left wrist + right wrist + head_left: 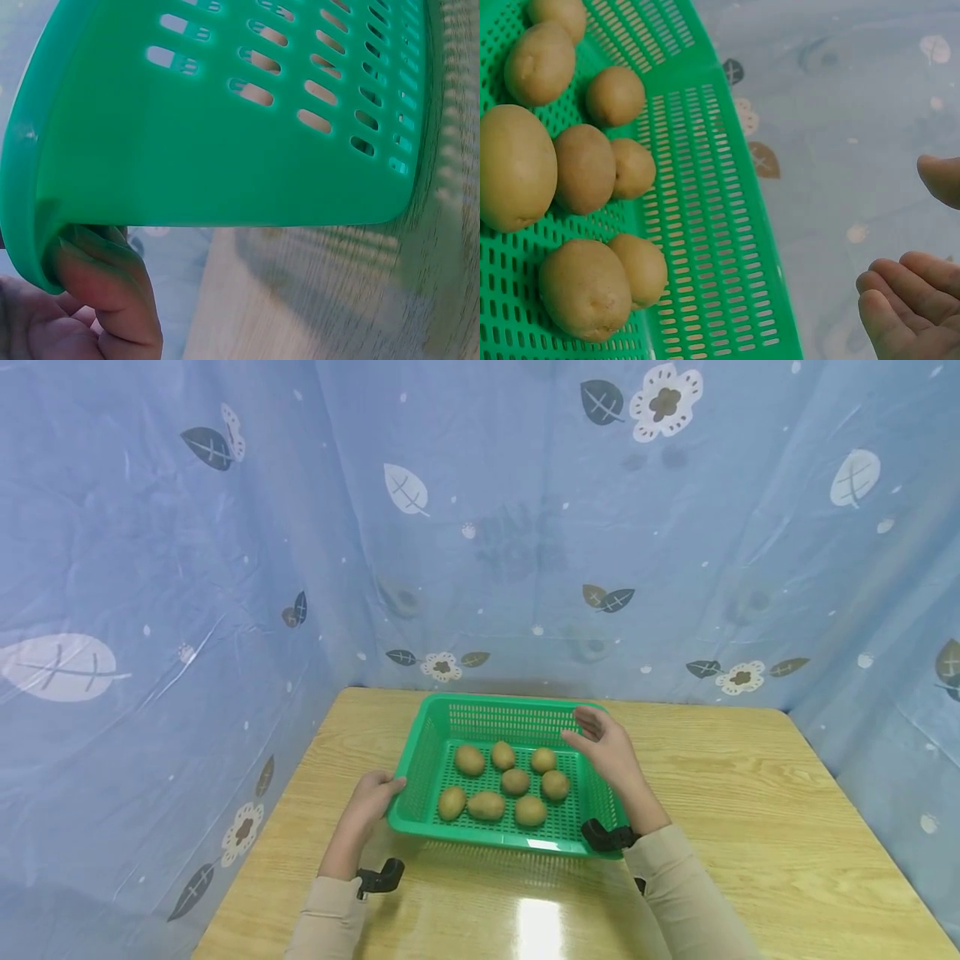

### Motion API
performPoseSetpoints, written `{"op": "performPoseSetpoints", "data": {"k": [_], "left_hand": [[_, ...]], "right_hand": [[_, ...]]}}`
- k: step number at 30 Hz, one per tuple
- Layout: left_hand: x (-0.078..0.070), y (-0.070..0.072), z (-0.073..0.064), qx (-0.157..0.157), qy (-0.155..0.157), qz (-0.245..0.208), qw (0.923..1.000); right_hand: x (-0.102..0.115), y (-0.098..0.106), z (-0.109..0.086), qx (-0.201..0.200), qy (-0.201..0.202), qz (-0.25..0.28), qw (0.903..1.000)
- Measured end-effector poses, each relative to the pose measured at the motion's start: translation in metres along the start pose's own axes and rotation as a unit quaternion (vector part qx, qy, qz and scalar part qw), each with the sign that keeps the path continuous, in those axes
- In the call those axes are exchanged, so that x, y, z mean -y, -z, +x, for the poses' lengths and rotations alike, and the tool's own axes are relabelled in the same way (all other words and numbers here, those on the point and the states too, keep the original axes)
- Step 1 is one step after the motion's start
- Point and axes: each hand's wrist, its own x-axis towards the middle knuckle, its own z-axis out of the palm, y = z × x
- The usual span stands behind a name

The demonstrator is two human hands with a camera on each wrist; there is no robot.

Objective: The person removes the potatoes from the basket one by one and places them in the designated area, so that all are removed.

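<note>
A green plastic basket with slotted walls holds several potatoes, spread over its floor. My left hand grips the basket's left rim near the front corner; in the left wrist view its curled fingers are tucked under the rim. My right hand is over the basket's right side, thumb spread from the fingers and nothing in its grasp. The right wrist view shows that hand apart from the basket rim, with the potatoes lying to the left.
The basket is on a wooden table close to its back edge. A blue patterned curtain hangs behind the table and along both sides. Each wrist wears a black camera mount, such as the left one.
</note>
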Motion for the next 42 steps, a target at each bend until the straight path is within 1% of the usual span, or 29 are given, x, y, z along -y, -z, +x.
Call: {"op": "performPoseSetpoints", "data": {"k": [8,13,16,19,21,24,26,29,38,42], "left_hand": [[-0.001,0.001,0.000,-0.002,-0.005,0.001,1.0000],[0.000,0.001,-0.002,0.001,-0.003,0.001,1.0000],[0.000,0.001,-0.003,-0.005,-0.002,0.002,1.0000],[0.000,0.001,-0.004,-0.008,-0.001,0.000,1.0000],[0.001,0.000,-0.004,-0.009,0.001,-0.003,1.0000],[0.000,-0.001,-0.004,-0.011,0.005,-0.011,0.9999],[-0.001,-0.002,-0.003,-0.014,0.003,-0.008,0.9999],[-0.001,-0.002,-0.003,-0.020,0.003,-0.004,0.9998],[0.000,-0.003,-0.003,-0.020,0.002,0.002,0.9998],[0.000,-0.003,-0.004,-0.017,0.002,-0.004,0.9998]], "right_hand": [[-0.003,-0.006,0.013,0.032,-0.011,-0.010,0.9994],[-0.010,-0.012,0.020,0.058,-0.011,-0.027,0.9979],[-0.016,-0.014,0.026,0.081,-0.006,-0.029,0.9963],[-0.019,-0.017,0.031,0.107,0.005,-0.029,0.9938],[-0.021,-0.017,0.035,0.130,0.017,-0.030,0.9910],[-0.023,-0.018,0.040,0.156,0.025,-0.030,0.9869],[-0.024,-0.017,0.043,0.174,0.031,-0.030,0.9838],[-0.026,-0.016,0.046,0.191,0.031,-0.026,0.9808],[-0.034,-0.012,0.053,0.210,0.022,-0.037,0.9768],[-0.039,-0.011,0.056,0.216,0.017,-0.041,0.9755]]}}
